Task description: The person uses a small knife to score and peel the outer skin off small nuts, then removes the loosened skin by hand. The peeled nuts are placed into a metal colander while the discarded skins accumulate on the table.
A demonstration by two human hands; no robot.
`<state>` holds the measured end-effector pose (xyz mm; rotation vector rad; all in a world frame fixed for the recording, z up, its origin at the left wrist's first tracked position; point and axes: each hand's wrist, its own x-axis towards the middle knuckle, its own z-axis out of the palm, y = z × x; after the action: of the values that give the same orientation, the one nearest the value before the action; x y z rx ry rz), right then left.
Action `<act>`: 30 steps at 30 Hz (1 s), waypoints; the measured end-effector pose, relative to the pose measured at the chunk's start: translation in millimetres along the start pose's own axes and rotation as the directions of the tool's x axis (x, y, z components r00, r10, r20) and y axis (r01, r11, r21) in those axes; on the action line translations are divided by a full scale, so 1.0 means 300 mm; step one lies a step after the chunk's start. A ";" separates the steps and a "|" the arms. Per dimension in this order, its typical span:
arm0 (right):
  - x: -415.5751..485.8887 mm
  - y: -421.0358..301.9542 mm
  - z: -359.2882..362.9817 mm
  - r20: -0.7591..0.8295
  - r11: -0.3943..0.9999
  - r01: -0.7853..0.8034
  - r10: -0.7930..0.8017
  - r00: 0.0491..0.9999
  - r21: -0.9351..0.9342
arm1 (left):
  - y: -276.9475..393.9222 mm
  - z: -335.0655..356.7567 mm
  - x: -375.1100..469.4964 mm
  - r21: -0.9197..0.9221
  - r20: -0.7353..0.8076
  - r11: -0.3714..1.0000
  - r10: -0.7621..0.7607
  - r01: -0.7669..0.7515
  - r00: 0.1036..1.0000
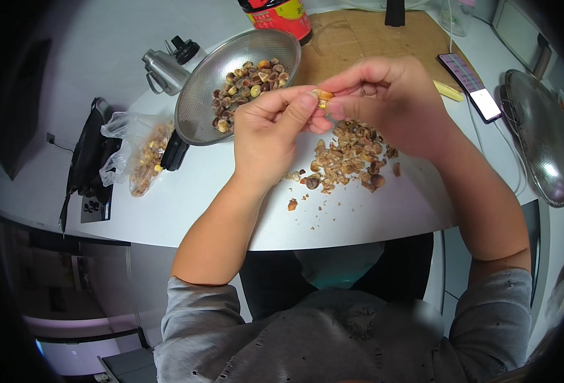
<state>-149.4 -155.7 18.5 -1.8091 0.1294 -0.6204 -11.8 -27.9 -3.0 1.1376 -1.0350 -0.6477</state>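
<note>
Both my hands meet over the table, on one small yellow-brown nut (324,97) with part of its skin on. My left hand (282,112) pinches its left side between thumb and index finger. The thumb and fingertips of my right hand (377,98) grip it from the right. Below them, a heap of brown shell pieces (346,155) lies on the white table (382,206). Behind my left hand, a perforated metal colander (193,115) holds many brown-shelled nuts (255,86), a few of them yellow. My left hand hides part of its near rim.
A clear plastic bag (145,158) of yellowish nuts lies at the left beside a black object (175,151). Behind are a steel jug (164,72), a red jar (286,21) and a brown board (358,36). A cabled phone (471,88) and a metal strainer (540,139) are at the right.
</note>
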 end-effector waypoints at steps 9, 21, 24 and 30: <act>-0.001 -0.010 0.012 -0.071 0.998 -0.026 0.031 0.997 0.063 | -0.022 0.008 -0.008 -0.259 0.075 0.955 -0.131 0.146 0.989; -0.004 0.040 0.037 -0.031 0.997 0.075 -0.074 0.997 0.030 | -0.053 0.040 -0.016 -0.407 0.006 0.911 -0.068 0.065 0.998; -0.005 0.020 0.027 0.013 0.998 0.050 -0.051 0.999 0.039 | -0.054 0.044 -0.021 -0.384 -0.009 0.923 -0.044 0.038 0.999; -0.003 0.020 0.019 0.010 0.986 -0.026 0.025 1.000 0.165 | -0.049 0.045 -0.017 -0.308 0.027 0.951 -0.005 0.014 1.000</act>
<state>-146.2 -152.3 11.6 -1.6478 0.0928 -0.5883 -25.1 -33.8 -17.5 0.8627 -0.9127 -0.8034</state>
